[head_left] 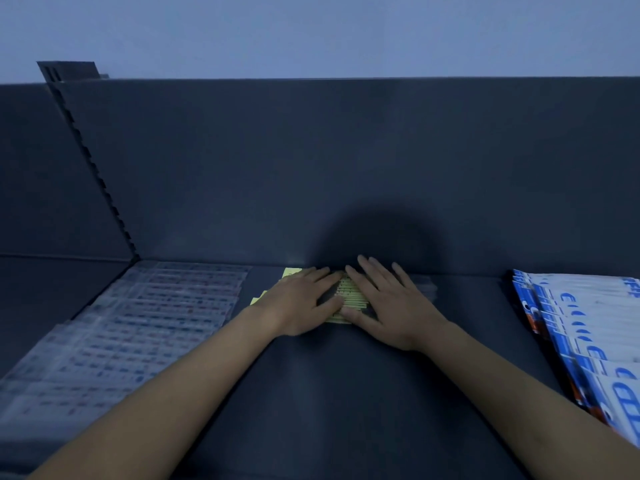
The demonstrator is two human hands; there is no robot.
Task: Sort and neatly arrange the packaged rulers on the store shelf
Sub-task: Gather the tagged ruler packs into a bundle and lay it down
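A small stack of yellow packaged rulers (350, 293) lies at the back of the dark shelf (346, 393), against the back panel. My left hand (300, 299) lies flat on its left part, fingers straight and pointing right. My right hand (384, 299) lies flat on its right part, fingers spread and straight. The two hands nearly meet over the middle of the stack, hiding most of it. Yellow ends stick out to the left of my left hand.
A wide spread of clear-wrapped rulers (138, 327) with red and blue print covers the shelf's left side. Blue-and-white packets (588, 327) overlap in a row at the right edge. A notched upright (97, 168) stands at the back left.
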